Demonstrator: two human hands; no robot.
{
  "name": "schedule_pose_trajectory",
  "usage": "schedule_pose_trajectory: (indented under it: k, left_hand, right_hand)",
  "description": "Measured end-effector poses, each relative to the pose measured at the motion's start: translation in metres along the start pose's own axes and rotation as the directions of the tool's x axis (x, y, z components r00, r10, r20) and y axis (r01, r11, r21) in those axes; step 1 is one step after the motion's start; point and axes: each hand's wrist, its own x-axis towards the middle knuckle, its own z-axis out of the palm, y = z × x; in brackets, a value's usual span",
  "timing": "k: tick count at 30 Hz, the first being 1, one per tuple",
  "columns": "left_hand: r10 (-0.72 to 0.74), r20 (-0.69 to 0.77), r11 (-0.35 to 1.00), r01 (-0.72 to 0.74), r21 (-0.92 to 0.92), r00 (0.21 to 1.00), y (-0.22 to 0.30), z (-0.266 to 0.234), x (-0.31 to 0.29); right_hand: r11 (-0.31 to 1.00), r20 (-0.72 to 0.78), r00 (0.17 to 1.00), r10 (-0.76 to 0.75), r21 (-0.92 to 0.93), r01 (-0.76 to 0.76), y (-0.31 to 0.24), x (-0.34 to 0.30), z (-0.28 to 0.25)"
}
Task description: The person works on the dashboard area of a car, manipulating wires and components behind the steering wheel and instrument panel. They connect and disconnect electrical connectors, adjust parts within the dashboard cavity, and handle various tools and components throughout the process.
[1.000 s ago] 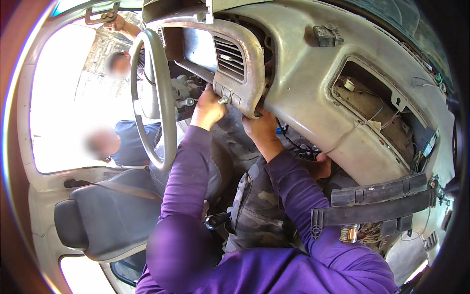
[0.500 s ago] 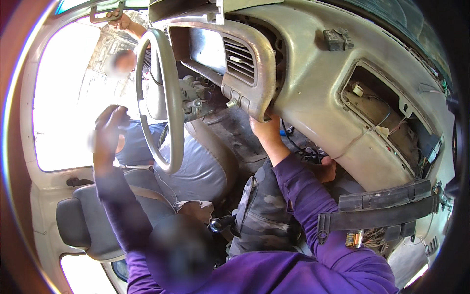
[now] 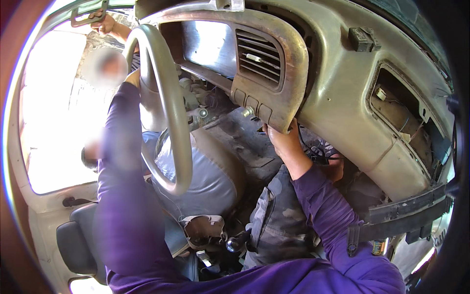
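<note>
My right hand is closed on the lower corner of a worn beige instrument-panel surround, its fingers partly hidden beneath the edge. The surround has a slatted air vent, a row of switch blanks and a large opening. A dark gap separates it from the dashboard. My left arm stretches forward along the left side of the grey steering wheel. The left hand is beside the far part of the rim, which hides most of its fingers.
Another person's hand grips a bracket by the door opening. Bare skin shows beside black wires under the dashboard. Dark trim strips lie across the lower right. A gear knob stands beside camouflage trousers.
My left hand has moved from the near left of the steering wheel forward to its far rim. The view has shifted; my right hand stays at the surround's lower corner.
</note>
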Motion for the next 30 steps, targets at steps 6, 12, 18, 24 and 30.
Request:
schedule_pose_trajectory:
  k: [6,12,18,24,30]
  left_hand:
    - [-0.196,0.136,0.656,0.027,0.754,0.971,0.022,0.050,0.029]
    - [-0.074,0.125,0.695,-0.039,0.718,0.989,0.013,0.065,0.021]
    - [-0.042,-0.022,0.710,0.045,0.703,0.999,0.008,0.052,0.009]
    - [0.022,-0.082,0.681,0.045,0.731,0.996,0.011,0.046,-0.013]
    - [0.262,-0.195,0.672,-0.034,0.740,0.945,0.006,0.051,-0.081]
  right_hand:
    - [0.898,0.096,0.934,0.344,0.255,-0.358,0.015,0.000,-0.019]
    - [0.816,0.005,0.884,0.467,0.383,-0.433,0.006,0.003,-0.014]
    - [0.973,0.004,0.985,0.175,0.154,-0.174,0.033,-0.005,-0.027]
    - [0.990,0.027,0.999,0.018,-0.143,-0.014,0.026,-0.008,-0.026]
    - [0.803,0.151,0.909,0.389,0.428,-0.415,0.015,0.001,-0.023]
